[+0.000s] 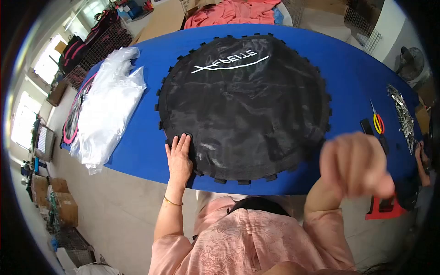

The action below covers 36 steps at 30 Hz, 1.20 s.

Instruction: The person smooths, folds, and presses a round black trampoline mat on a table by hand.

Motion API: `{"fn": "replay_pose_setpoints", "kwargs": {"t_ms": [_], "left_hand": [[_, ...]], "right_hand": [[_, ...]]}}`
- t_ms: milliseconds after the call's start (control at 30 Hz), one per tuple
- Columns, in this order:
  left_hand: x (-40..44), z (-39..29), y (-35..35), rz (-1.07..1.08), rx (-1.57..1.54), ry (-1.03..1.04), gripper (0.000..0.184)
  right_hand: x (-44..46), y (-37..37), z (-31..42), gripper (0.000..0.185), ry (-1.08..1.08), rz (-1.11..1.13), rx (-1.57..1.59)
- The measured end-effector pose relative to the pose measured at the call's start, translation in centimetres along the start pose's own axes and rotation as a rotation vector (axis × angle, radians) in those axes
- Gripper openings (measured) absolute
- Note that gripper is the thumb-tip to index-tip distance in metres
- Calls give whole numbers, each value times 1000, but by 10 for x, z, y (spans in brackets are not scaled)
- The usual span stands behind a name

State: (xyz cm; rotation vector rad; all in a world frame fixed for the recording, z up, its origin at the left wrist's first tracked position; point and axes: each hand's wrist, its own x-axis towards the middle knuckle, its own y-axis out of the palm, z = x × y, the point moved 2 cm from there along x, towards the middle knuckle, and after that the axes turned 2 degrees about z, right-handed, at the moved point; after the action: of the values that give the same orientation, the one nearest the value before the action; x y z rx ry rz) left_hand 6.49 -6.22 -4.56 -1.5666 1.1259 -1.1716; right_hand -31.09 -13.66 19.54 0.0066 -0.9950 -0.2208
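Observation:
A round black mesh mat, which looks like a trampoline mat, lies spread on the blue table. Short black tabs ring its edge, and white lettering marks its far side. My left hand rests flat with fingers stretched out on the mat's near left edge. Raised over the table's near right side is my right hand, blurred by motion. Its fingers look bent, but whether it holds anything cannot be made out. Beyond it on the table are yellow-and-red-handled scissors and a small black object.
Clear plastic bags lie at the table's left, partly over pink-edged black pieces. A pile of small metal parts sits at the right edge. Coral fabric is heaped beyond the table. Cardboard boxes stand on the floor at left.

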Motion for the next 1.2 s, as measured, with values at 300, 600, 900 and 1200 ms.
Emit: {"fn": "replay_pose_setpoints", "kwargs": {"t_ms": [300, 600, 900, 1200], "left_hand": [[-1, -5, 0, -18, 12, -17, 74], [2, -8, -3, -76, 30, 13, 60], [0, 0, 4, -28, 19, -4, 74], [0, -4, 0, -16, 5, -7, 74]], "right_hand": [[27, 32, -8, 41, -309, -46, 320], [20, 14, 5, 38, -199, 106, 407], [16, 17, 6, 37, -280, 62, 382], [15, 19, 5, 36, -305, 36, 360]]}}
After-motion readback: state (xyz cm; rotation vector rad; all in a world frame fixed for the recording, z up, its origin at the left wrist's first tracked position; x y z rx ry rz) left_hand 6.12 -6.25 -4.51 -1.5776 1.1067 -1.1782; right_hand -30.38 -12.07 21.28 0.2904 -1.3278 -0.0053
